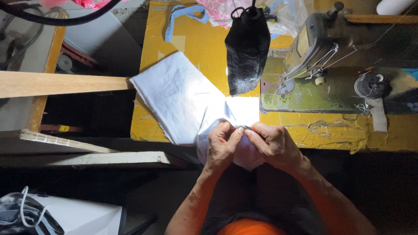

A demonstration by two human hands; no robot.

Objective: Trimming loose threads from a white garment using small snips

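A piece of white cloth (178,95) lies spread over the yellow sewing table (191,39) and hangs off its near edge. My left hand (222,146) and my right hand (272,146) meet at that edge, both pinching the cloth's near fold between fingertips. A lamp lights the cloth just above my fingers. Behind the cloth stands a sewing machine (313,48), and a black fabric-wrapped lamp head (246,48) hangs over the table.
A blue strip of fabric (185,15) and pink cloth (217,11) lie at the table's far side. A thread bobbin (370,85) sits right of the machine. Wooden planks (56,82) extend left. A white bag (74,215) rests at the lower left.
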